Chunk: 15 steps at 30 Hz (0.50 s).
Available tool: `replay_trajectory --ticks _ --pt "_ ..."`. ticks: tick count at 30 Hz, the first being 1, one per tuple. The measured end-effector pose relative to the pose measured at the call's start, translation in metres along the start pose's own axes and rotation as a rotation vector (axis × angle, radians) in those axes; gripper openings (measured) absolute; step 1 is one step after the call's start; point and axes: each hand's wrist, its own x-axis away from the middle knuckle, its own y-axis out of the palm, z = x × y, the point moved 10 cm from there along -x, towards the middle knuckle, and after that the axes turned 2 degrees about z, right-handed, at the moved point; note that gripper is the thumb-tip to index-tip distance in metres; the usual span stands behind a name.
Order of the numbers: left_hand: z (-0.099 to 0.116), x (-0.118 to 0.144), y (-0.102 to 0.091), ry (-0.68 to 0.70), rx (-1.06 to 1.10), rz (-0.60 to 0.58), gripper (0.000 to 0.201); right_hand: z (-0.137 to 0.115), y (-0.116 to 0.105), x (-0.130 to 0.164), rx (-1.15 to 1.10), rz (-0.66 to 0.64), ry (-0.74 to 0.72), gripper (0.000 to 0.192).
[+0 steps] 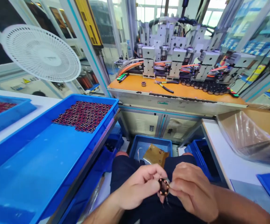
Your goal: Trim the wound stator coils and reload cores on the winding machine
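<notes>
A small round motor stator (164, 187) with copper windings around its ring is held above my lap. My left hand (138, 186) has it pinched between thumb and fingers on its left side. From the right, my right hand (193, 189) is closed, its thumb and fingertips pressed against the stator's edge. Thin dark wire ends seem to hang below the ring. Whether my right fingertips also pinch a wire cannot be made out.
Left, a long blue tray (32, 155) holds many stators (86, 115). Ahead, a machine's orange worktop (130, 83) carries pliers (165, 85), one loose stator (143, 84) and a row of dark parts (209, 87). Below sits a blue bin (137, 140); right, a plastic-lined carton (249, 130). A white fan (41, 53) stands upper left.
</notes>
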Motion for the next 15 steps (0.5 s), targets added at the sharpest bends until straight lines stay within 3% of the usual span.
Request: replay_trajectory --ticks 5,11,15 --pt "0.008 0.006 -0.008 0.148 -0.049 0.099 0.021 -0.002 0.0 -0.007 0.108 -0.057 -0.035 0.014" --pt "0.029 0.011 -0.008 0.414 0.132 0.099 0.027 0.01 0.001 -0.007 0.15 -0.059 0.065 0.01" --pt "0.037 0.01 -0.009 0.441 0.295 0.079 0.032 0.004 -0.001 -0.013 0.085 -0.062 0.013 0.011"
